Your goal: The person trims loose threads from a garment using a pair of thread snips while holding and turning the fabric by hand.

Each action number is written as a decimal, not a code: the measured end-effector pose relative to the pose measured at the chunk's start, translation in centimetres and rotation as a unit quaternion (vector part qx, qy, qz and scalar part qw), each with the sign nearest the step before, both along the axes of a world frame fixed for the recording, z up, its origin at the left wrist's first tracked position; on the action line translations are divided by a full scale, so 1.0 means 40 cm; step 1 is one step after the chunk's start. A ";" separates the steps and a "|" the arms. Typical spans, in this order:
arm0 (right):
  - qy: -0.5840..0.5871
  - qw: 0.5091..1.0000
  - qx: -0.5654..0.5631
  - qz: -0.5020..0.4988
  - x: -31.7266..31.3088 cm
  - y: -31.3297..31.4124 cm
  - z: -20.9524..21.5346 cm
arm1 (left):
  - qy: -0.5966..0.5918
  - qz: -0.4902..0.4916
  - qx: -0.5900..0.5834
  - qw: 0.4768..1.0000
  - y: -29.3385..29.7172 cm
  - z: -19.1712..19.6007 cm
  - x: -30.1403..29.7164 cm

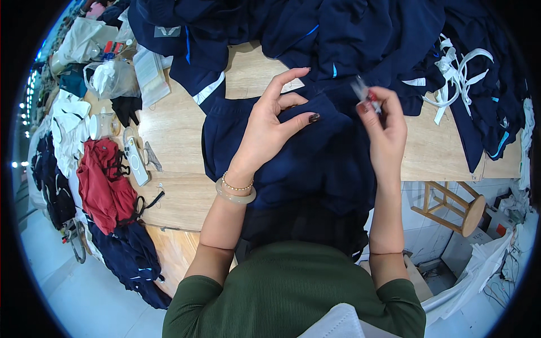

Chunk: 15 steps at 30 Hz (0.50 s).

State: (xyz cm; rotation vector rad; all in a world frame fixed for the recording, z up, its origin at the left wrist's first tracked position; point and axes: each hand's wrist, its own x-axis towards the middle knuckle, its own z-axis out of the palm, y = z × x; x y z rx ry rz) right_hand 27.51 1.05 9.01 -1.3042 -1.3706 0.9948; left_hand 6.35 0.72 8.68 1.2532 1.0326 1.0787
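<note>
We find the navy garment [287, 160] at the middle of the counter [177, 132], its gathered waistband [234, 108] facing away from the wearer and its lower part reaching toward the body. It seems laid there so that 2 hands can get at the upper edge while the counter bears most of the weight. We see the left hand [264, 128] over that upper part, angled inward, thumb and forefinger spread in a wide C with nothing visibly gripped; we cannot tell whether the curled fingers touch cloth. The right hand [387, 127] stands at the garment's right, forearm nearly straight up the view, fingers pinched on a small clear object [359, 87], too blurred to name, perhaps held near its end to leave the tip free. Beyond, we see a pile of navy garments [366, 34], with white straps [449, 59] at right. To the left lie a phone-like device [136, 160] and a red garment [104, 183]; at lower right is a wooden stool [474, 215].
</note>
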 end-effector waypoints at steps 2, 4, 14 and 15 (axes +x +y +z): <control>-0.024 1.000 -0.007 0.003 -0.022 -0.038 0.020 | -0.010 0.006 0.001 1.000 -0.001 0.005 0.001; -0.036 0.999 0.004 -0.015 -0.041 -0.060 0.040 | -0.011 0.001 0.008 1.000 0.000 0.007 0.001; -0.128 0.988 0.085 -0.006 -0.045 -0.075 0.037 | -0.018 0.014 0.008 1.000 -0.010 0.028 0.011; -0.128 0.988 0.085 -0.005 -0.045 -0.076 0.037 | -0.006 0.009 0.015 1.000 -0.009 0.028 0.009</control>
